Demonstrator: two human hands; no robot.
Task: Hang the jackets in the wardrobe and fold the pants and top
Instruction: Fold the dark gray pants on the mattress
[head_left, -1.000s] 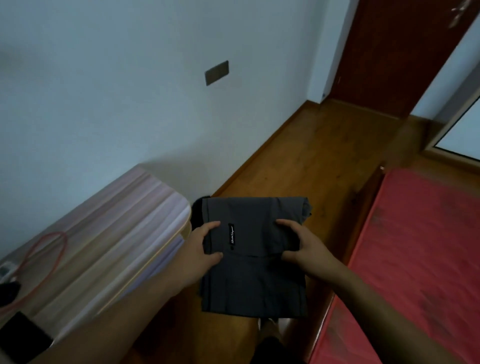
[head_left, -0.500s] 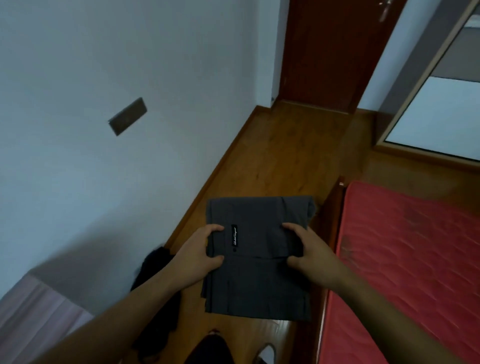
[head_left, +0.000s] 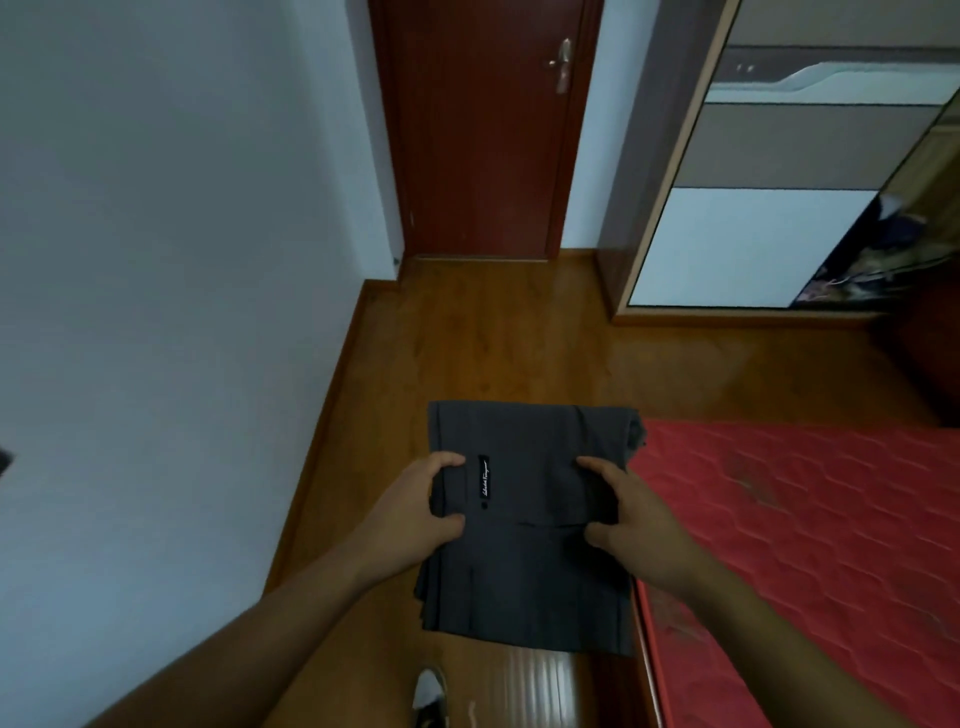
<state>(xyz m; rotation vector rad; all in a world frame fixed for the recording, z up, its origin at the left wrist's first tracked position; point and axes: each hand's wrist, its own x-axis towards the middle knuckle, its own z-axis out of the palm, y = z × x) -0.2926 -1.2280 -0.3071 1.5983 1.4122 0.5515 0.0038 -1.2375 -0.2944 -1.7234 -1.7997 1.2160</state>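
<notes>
Polished wooden floor (head_left: 493, 338) ran from the near foreground to a closed dark red door (head_left: 483, 145) at the far end, with a pale wall (head_left: 182, 260) along the left. A wardrobe (head_left: 769, 208) with grey and white panels stood far right, and some dark clothing showed at its right edge. A bed (head_left: 805, 519) with a red quilted mattress filled the near right. The dark grey pants (head_left: 530, 587), folded into a thick rectangle, were held in the air in the middle of the view, over the floor just left of the bed's edge, and their far right corner overlapped the mattress. A small black label (head_left: 484, 478) with white script faced up on the top layer. The left hand (head_left: 415, 514) gripped the left edge of the bundle, thumb on top and fingers curled round it. The right hand (head_left: 634, 519) gripped the right edge in the same way. A shoe (head_left: 430, 696) showed on the floor below the pants.
</notes>
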